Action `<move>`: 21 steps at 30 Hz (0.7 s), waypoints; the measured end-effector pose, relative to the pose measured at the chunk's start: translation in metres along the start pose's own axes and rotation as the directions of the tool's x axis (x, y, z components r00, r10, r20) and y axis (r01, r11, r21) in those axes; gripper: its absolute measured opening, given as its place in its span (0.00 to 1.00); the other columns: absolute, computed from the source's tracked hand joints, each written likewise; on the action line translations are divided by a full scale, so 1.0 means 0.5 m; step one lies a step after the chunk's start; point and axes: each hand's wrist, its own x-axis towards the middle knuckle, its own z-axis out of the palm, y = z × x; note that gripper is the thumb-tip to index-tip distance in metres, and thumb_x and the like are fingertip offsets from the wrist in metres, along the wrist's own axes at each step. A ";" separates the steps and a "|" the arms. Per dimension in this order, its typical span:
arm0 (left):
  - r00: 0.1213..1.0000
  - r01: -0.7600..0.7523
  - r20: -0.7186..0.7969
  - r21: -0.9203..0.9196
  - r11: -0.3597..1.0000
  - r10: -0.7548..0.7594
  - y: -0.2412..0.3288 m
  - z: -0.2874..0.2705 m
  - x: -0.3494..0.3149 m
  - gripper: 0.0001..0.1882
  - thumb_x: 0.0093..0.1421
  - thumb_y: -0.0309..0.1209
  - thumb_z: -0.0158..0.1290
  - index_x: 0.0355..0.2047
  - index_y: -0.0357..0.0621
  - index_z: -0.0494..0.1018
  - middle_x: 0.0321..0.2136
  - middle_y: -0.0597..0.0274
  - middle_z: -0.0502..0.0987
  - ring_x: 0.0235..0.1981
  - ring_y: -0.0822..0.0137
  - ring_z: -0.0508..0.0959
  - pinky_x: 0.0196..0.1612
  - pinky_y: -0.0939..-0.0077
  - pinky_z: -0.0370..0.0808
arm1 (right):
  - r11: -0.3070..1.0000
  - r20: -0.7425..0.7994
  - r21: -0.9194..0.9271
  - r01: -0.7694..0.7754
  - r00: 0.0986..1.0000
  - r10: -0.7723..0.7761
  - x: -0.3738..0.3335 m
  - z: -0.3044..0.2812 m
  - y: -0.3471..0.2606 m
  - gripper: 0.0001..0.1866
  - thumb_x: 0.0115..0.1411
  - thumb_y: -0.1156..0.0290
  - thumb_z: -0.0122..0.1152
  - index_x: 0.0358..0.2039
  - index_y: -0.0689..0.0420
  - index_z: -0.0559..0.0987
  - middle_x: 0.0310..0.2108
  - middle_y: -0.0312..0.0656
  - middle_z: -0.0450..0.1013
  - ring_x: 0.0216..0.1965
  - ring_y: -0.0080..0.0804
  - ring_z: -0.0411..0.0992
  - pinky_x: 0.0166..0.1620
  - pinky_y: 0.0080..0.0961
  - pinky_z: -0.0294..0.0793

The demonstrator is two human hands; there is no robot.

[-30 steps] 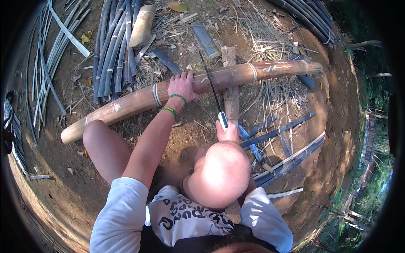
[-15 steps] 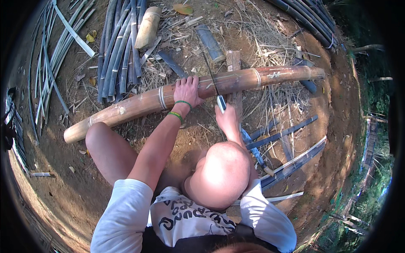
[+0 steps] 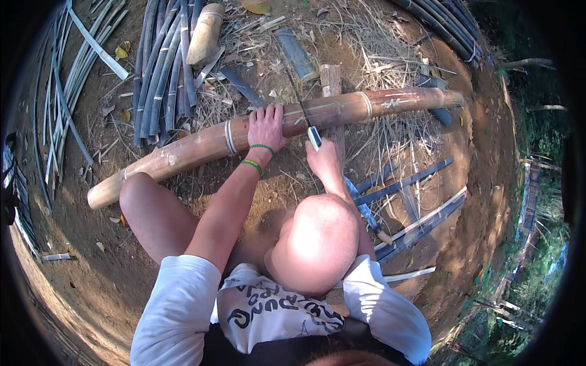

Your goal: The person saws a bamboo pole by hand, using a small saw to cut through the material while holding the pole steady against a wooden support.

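A thick brown bamboo pole (image 3: 195, 146) lies slantwise in front of me, its left end nearer than its right. My left hand (image 3: 267, 129) presses on it from above, fingers wrapped over the far side, just right of a pale node ring. To the right of that hand, my right hand (image 3: 325, 163) is closed around the handle of a handsaw (image 3: 314, 138). The saw's thin dark blade (image 3: 299, 96) crosses the pole and points away from me. Whether a cut has been made under the blade is too small to tell.
A wooden piece (image 3: 331, 79) lies crosswise beneath the pole. Dark bamboo lengths (image 3: 165, 73) and pale split strips (image 3: 79, 79) lie far left, beside a short bamboo section (image 3: 206, 35). Split pieces (image 3: 421, 226) and a blue-and-white tool (image 3: 368, 215) lie by my right knee (image 3: 323, 244).
The whole view has shifted slightly, so things appear a little higher and more to the left. My right hand and the saw have slid slightly away from me. My left hand keeps its place.
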 end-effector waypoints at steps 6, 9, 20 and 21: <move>0.998 -0.013 -0.066 0.006 1.000 0.013 -0.005 -0.002 0.013 0.51 0.36 0.42 0.76 0.62 0.46 0.67 0.55 0.57 0.75 0.56 0.53 0.75 0.64 0.53 0.68 | 0.901 0.108 0.394 -0.181 0.983 0.150 -0.308 -0.093 0.149 0.20 0.66 0.56 0.68 0.43 0.63 0.81 0.32 0.59 0.81 0.39 0.57 0.83 0.40 0.46 0.76; 0.994 -0.035 -0.100 -0.006 0.999 0.034 0.007 0.004 0.016 0.51 0.36 0.41 0.76 0.62 0.47 0.67 0.54 0.57 0.74 0.54 0.53 0.75 0.63 0.53 0.68 | 0.965 0.112 0.163 -0.208 0.975 0.191 -0.215 -0.066 0.123 0.20 0.66 0.57 0.66 0.41 0.64 0.81 0.33 0.62 0.81 0.40 0.65 0.81 0.41 0.51 0.77; 0.984 0.043 0.171 -0.013 0.999 -0.040 -0.011 -0.039 0.054 0.54 0.37 0.49 0.77 0.64 0.49 0.66 0.57 0.54 0.77 0.60 0.49 0.76 0.65 0.51 0.70 | 0.947 0.084 0.271 -0.170 0.985 0.153 -0.235 -0.014 0.221 0.24 0.65 0.52 0.68 0.38 0.66 0.81 0.33 0.65 0.80 0.41 0.65 0.82 0.42 0.52 0.78; 0.977 0.043 0.210 -0.048 0.998 -0.032 -0.008 -0.040 0.062 0.54 0.38 0.50 0.77 0.64 0.49 0.66 0.57 0.54 0.77 0.61 0.48 0.76 0.66 0.50 0.70 | 0.914 0.077 0.349 -0.208 0.978 0.193 -0.253 0.006 0.282 0.24 0.65 0.51 0.68 0.38 0.65 0.81 0.32 0.65 0.80 0.40 0.64 0.82 0.42 0.52 0.78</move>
